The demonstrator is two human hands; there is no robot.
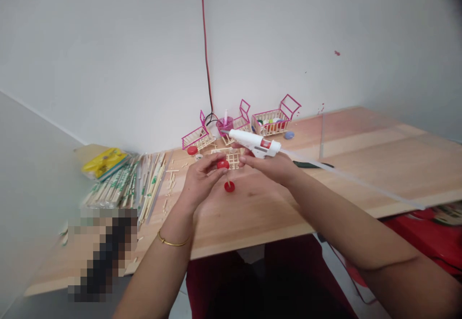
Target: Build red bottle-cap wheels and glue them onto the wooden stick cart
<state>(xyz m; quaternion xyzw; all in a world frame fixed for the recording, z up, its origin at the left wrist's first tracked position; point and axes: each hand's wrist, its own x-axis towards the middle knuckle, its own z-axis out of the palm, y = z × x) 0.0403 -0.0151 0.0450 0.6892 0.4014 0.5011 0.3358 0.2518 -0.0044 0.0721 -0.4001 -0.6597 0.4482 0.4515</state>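
My left hand (198, 178) pinches a red bottle cap (223, 165) between thumb and fingers. From it a short wooden stick (228, 178) runs down to a second red bottle cap (229, 187) just above or on the table; I cannot tell which. My right hand (272, 165) is closed around a white hot glue gun (249, 141), whose nozzle points left. A long translucent glue stick (361, 180) trails out of the gun's back end. Behind my hands lies a small lattice of wooden sticks (234, 159).
Three stick-built carts with magenta trim, one a cart (270, 122) holding coloured caps, stand along the wall. A blue cap (289, 135), another red cap (192, 150) and a dark green tool (312, 164) lie nearby. Bundled chopsticks (111, 184) and cut pieces (171, 184) are at left.
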